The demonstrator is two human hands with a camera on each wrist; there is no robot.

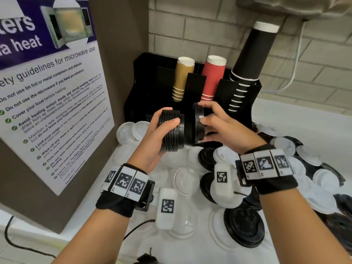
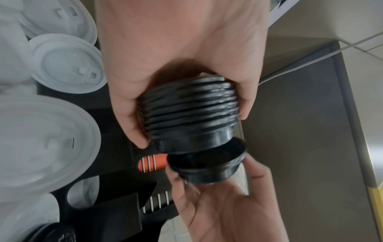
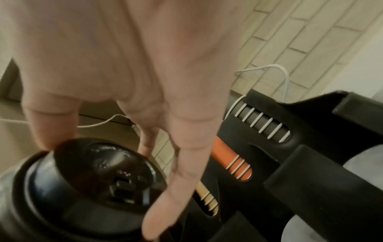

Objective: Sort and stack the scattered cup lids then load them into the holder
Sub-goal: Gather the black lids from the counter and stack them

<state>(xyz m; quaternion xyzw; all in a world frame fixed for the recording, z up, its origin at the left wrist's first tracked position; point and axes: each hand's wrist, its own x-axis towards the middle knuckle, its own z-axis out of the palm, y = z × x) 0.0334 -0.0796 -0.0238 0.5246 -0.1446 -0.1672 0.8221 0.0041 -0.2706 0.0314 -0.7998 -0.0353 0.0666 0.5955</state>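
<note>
— Over the near middle of the counter, what have the hands got?

— The left hand [image 1: 152, 141] is wrapped round a stack of black lids [image 1: 172, 130] lying on its side, thumb on top, fingers below. The right hand [image 1: 217, 122] pinches a single black lid [image 1: 198, 124] by its rim, just beside the stack's open end, not yet seated on it.

— How will they handle?

— I'd judge them light, thin plastic: springy, a bit slick, easily dented. Grip by the rims, and squeeze the stack gently so it doesn't fan apart.

— And around them?

— A white counter [image 1: 304, 119] strewn with loose white lids [image 1: 182, 180] and black lids [image 1: 244, 227]. Beyond stands the black holder [image 1: 144, 77] with tan, red and black cups in its slots, against a pale brick wall [image 1: 200, 29]. At the left is a microwave safety poster [image 1: 49, 88].
</note>
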